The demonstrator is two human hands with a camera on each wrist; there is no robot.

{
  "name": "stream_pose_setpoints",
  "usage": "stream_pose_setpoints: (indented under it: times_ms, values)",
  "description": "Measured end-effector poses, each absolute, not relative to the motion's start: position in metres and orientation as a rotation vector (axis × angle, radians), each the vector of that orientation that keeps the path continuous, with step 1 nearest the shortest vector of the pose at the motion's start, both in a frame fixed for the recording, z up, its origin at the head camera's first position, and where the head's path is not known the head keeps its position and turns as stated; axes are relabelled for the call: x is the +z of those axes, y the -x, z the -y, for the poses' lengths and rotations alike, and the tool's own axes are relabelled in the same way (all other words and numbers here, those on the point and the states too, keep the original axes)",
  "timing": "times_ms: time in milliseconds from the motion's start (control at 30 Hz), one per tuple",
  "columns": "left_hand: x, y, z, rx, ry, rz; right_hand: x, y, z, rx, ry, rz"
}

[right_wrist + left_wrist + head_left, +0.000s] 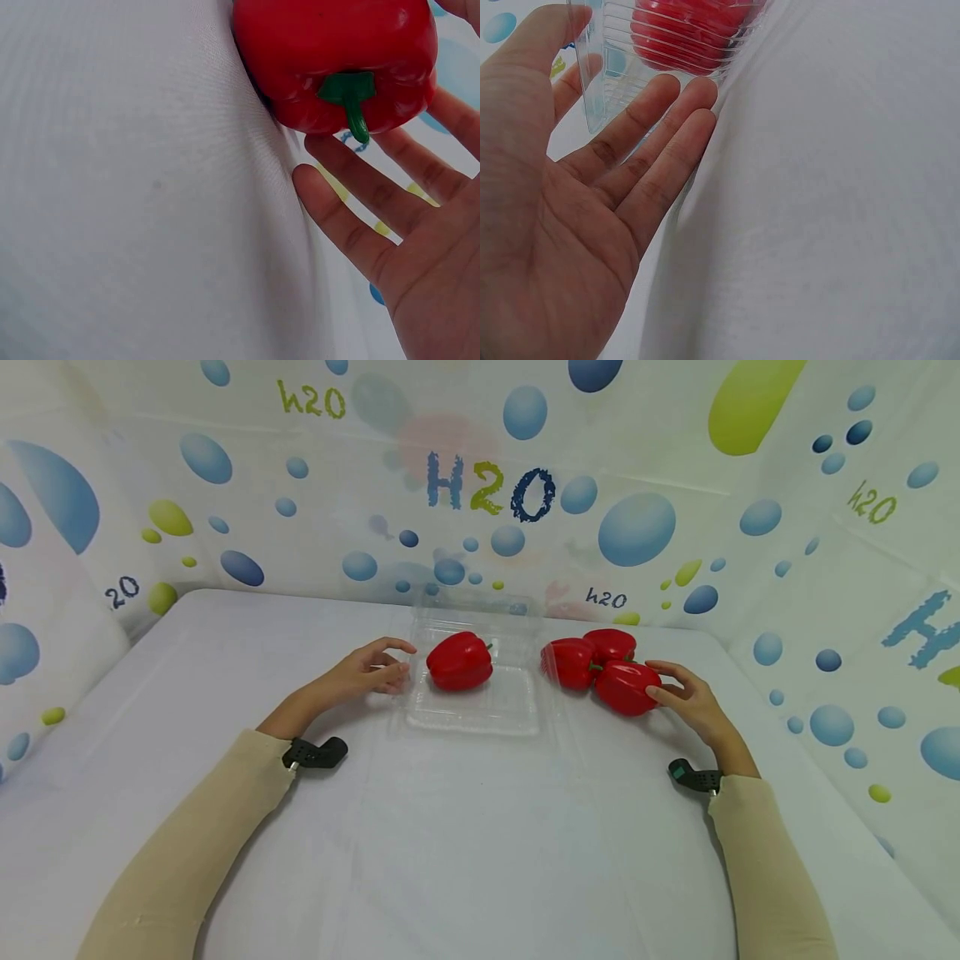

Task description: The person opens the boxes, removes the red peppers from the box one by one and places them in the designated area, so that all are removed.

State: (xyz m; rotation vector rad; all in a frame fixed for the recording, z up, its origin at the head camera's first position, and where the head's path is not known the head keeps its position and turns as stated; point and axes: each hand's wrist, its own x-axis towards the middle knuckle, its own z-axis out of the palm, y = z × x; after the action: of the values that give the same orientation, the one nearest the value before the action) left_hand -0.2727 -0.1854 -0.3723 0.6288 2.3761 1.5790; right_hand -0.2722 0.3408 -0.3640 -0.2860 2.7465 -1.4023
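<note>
A clear plastic container (472,717) lies on the table with one red bell pepper (459,662) in it. My left hand (363,672) is at the container's left side, its fingers loosely extended; in the left wrist view the fingertips are beside the ribbed wall (682,45). Three more red bell peppers sit together right of the container: one at the left (573,662), one behind (611,643), one in front (626,687). My right hand (693,702) has its spread fingers at the right end of the front pepper. A green stem (351,96) shows in the right wrist view.
A white cloth (480,843) covers the table. Behind and at the sides hangs a white sheet (300,443) printed with blue and green drops. The container's clear raised back part (476,610) stands near the table's far edge.
</note>
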Motion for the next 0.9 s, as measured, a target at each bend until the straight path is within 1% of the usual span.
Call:
stream_pose_setpoints:
  times_ms: [233, 900]
  values:
    - [-0.3733, 0.2726, 0.1852, 1.58, -0.625, -2.378, -0.3649, 0.2744, -0.3409, -1.421, 0.247, -2.734]
    - [-0.3736, 0.2728, 0.1846, 1.575, -0.621, -2.383, -0.3569, 0.2714, -0.3361, -1.394, 0.264, -2.761]
